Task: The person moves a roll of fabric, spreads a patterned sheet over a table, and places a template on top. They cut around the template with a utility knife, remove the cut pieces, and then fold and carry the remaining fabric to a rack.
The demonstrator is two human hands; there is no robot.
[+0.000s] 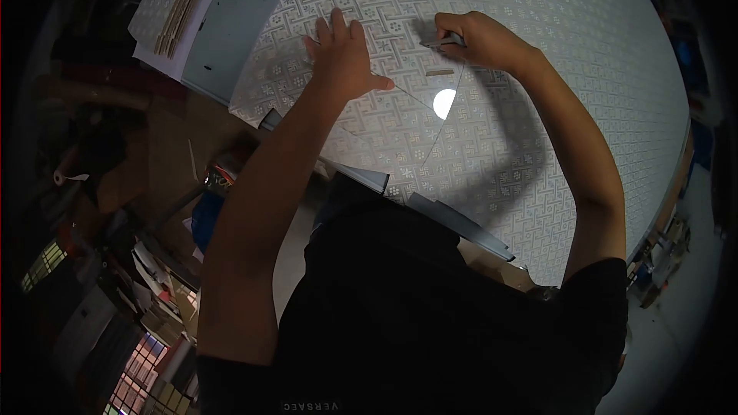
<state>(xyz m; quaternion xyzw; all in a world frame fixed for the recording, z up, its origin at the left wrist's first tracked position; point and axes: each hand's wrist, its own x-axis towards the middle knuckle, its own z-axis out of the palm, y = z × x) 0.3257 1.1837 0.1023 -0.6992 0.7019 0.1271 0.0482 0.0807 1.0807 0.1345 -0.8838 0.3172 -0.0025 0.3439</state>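
Both hands are over a pale patterned sheet (384,0), which spreads across most of the work surface (240,11). With its fingers spread and thumb stretched to the right, the left hand (338,58) appears to lie flat on the sheet, gripping nothing. Farther right, the right hand (465,34) is curled tightly around a slim grey tool (440,44), perhaps a cutter, though it is too small and dim to name for sure. Its tip points left, toward the left hand; should it skid that way, it could score the print or nick the fingers. A small brown strip (440,73) lies just on the near side of the tool, where it could snag a stroke. Two thin dark lines converge near a white half-disc (444,104); its glare, and the right arm's shadow, could make a line easy to misread. If the left palm presses too lightly, the sheet could creep and any stroke run crooked.
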